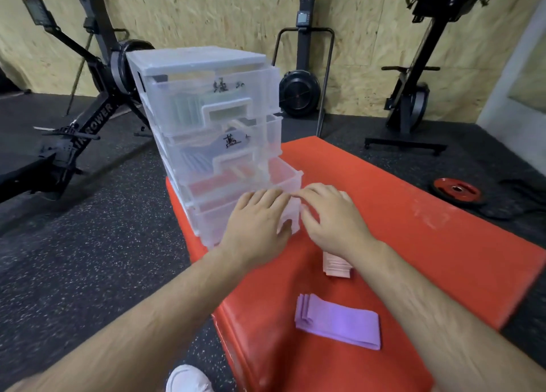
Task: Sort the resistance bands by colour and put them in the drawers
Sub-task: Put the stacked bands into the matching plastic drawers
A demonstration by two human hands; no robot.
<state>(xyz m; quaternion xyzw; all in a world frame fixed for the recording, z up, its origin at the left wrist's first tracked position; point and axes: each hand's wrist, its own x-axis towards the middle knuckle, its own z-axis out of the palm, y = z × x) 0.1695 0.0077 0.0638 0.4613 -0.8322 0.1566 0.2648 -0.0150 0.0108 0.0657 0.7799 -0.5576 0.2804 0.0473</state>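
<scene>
Drawer unit: a clear plastic drawer tower (206,66) stands on the upper left part of a red mat (443,244), at the centre of the frame.
Top drawer (189,102): pushed in, with greenish bands seen through the front and a black handwritten mark above the handle.
Second drawer (192,155): bluish bands inside, also marked in black.
Third drawer (292,176): drawn out towards the camera, with red bands (218,182) lying in it.
Left hand (260,214): fingers lie fairly straight and flat against the clear front of the low drawers, thumb down by the handle recess.
Right hand (328,217): at the right front corner of the same drawer front, fingers bent, fingertips touching those of the left hand; whether it grips anything cannot be told.
Pink bands (336,266): a small stack on the mat, partly hidden under the right wrist, lower centre.
Purple bands (339,322): a flat folded stack on the mat, lower centre right, apart from both hands.
Surroundings: a black rowing machine (88,120) at upper left, a red weight plate (458,189) on the dark floor at right, a white shoe (189,380) at the bottom edge.
</scene>
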